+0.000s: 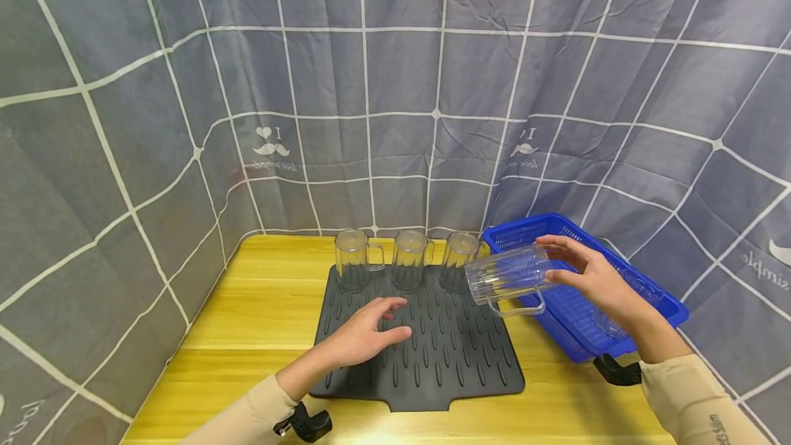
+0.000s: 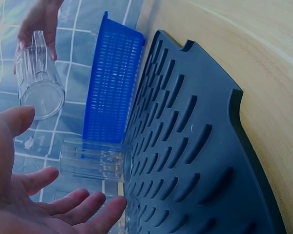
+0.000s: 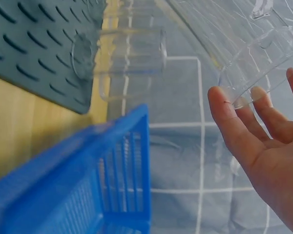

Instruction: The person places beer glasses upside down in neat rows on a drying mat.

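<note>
My right hand (image 1: pixel 596 283) pinches one end of a clear glass mug (image 1: pixel 507 275) between thumb and fingers. The mug lies tilted nearly sideways in the air, handle downward, between a blue basket and a dark ridged mat (image 1: pixel 426 369). Over the mat's middle hovers my left hand (image 1: pixel 361 335), fingers spread and holding nothing; the left wrist view shows the mug's round end (image 2: pixel 44 100) beyond its thumb. Along the mat's far edge three similar mugs stand in a row: a left mug (image 1: pixel 352 263), a middle mug (image 1: pixel 409 263) and a right mug (image 1: pixel 457 263).
The blue perforated basket (image 1: pixel 559 342) stands right of the mat, with clear glassware (image 1: pixel 608 325) inside, partly hidden by my right arm. Beneath everything is a yellow wooden table (image 1: pixel 210 362). A grey checked curtain (image 1: pixel 402 74) hangs behind and at both sides.
</note>
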### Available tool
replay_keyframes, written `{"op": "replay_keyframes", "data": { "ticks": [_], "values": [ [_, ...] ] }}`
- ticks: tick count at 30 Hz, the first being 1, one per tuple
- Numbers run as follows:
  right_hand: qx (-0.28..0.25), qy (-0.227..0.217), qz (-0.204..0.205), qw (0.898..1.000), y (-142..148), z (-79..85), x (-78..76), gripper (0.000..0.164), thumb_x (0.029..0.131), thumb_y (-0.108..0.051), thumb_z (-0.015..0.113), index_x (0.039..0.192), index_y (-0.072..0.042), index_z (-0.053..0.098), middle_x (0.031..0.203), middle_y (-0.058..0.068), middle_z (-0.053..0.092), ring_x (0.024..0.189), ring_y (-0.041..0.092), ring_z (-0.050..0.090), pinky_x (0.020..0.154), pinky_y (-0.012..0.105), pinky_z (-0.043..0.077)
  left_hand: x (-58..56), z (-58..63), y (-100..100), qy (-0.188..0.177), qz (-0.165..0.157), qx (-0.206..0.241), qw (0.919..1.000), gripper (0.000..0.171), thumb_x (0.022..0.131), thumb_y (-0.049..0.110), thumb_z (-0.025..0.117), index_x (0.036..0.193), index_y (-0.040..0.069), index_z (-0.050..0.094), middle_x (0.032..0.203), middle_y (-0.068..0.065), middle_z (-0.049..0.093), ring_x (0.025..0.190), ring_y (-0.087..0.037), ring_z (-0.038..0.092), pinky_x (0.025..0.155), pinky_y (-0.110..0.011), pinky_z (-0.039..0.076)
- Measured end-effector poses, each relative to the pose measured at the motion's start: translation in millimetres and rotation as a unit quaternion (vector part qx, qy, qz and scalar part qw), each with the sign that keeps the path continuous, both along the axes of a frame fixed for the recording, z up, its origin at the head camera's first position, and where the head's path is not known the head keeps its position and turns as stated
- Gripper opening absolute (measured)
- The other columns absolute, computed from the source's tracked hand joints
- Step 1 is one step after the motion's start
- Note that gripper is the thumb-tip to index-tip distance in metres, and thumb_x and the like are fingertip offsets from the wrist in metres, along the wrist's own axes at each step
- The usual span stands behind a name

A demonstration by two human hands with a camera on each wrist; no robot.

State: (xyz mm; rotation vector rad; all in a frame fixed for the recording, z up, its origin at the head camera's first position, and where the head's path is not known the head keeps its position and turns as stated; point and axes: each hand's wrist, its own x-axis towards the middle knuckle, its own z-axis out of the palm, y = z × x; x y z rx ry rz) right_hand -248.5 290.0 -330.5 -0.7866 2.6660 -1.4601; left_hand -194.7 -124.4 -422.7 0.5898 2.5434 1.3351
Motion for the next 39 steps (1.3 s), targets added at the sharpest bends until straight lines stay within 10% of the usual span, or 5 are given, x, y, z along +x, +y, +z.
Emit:
{"op": "replay_keyframes", "data": {
  "ticks": [13, 39],
  "values": [
    [-0.076, -0.052, 0.025, 0.995, -19, -32.9, 3.1, 0.052, 0.101, -0.010, 0.061, 0.150, -0.010, 0.044, 0.142, -0.010, 0.051, 0.124, -0.001, 0.053, 0.088, 0.025, 0.055, 6.0, -5.8, 4, 0.004, 0.030, 0.049, 0.9983, 0.062, 0.099, 0.045, 0.062, 0.153, 0.023, 0.040, 0.145, -0.009, 0.050, 0.131, -0.032, 0.054, 0.099, -0.051, 0.049],
    [-0.152, -0.119, 0.029, 0.981, -77, -84.8, 18.9, 0.055, 0.098, -0.011, 0.064, 0.148, -0.006, 0.043, 0.148, 0.020, 0.044, 0.124, 0.006, 0.050, 0.090, 0.030, 0.055, 8.9, -10.7, 12, -0.020, 0.056, 0.123, 0.9906, 0.066, 0.099, 0.037, 0.065, 0.155, 0.023, 0.034, 0.149, -0.012, 0.047, 0.134, -0.032, 0.052, 0.100, -0.053, 0.049]
  ]
}}
